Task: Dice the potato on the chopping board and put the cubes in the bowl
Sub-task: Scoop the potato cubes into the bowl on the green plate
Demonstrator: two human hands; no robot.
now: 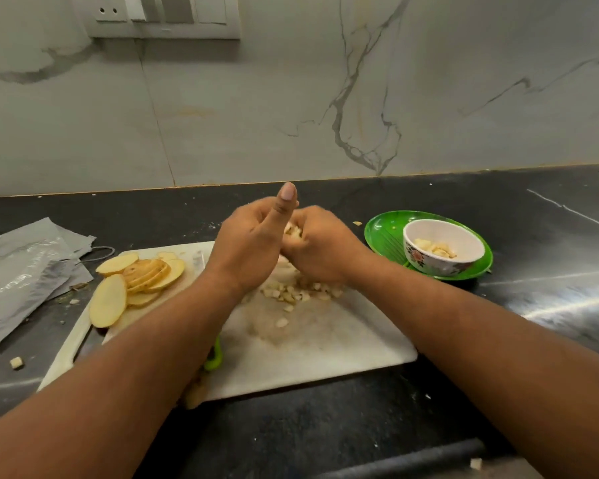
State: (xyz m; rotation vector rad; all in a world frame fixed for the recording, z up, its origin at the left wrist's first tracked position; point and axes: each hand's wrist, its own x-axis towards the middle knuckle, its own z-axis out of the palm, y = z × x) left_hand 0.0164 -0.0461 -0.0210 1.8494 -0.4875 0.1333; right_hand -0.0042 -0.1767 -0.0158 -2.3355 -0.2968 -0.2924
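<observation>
My left hand (248, 248) and right hand (320, 248) are cupped together over the far side of the white chopping board (325, 350), holding a clump of potato cubes (293, 233) between them. My left thumb points up. More small cubes (291, 293) lie on the board just under my hands. Potato slices (135, 281) are fanned out on the board's left end. The white flowered bowl (429, 262), with some cubes inside, stands to the right of my hands on a green plate (381, 233).
A knife's green handle (215, 357) shows under my left forearm on the board. Grey plastic packets (25, 267) lie on the black counter at left. Stray cubes sit on the counter at the left (16, 363) and near the bottom right (476, 463). The marble wall rises close behind.
</observation>
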